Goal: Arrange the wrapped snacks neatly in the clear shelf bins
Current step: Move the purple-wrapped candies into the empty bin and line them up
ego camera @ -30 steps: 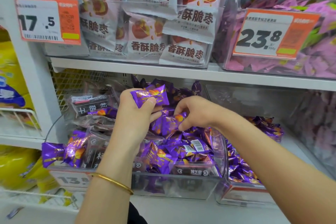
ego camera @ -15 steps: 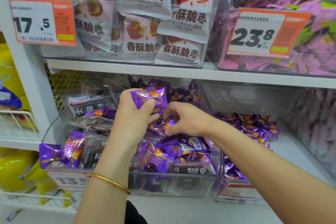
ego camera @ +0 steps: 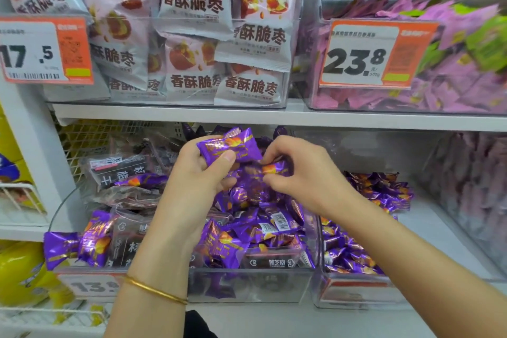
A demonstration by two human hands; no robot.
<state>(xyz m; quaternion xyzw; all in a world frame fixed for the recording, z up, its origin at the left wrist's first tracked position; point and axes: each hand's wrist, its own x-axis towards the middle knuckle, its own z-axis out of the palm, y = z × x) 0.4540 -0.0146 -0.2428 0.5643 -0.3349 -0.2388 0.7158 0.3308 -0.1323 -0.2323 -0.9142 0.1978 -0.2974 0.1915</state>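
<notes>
Our left hand (ego camera: 197,175) clamped one purple snack (ego camera: 230,145); our right hand (ego camera: 304,173) pinched another. Below our fingers (ego camera: 271,148), the clear bin (ego camera: 247,282) lay jumbled with dark packets (ego camera: 129,244). Most sorting remained, we judged.

The single head-worn wide-angle camera looks forward and slightly down at a shop shelf (ego camera: 178,115), very near it. The left hand (ego camera: 197,175) and right hand (ego camera: 307,173) reach in from the bottom edge, mid-frame, over a clear bin (ego camera: 247,284).
</notes>
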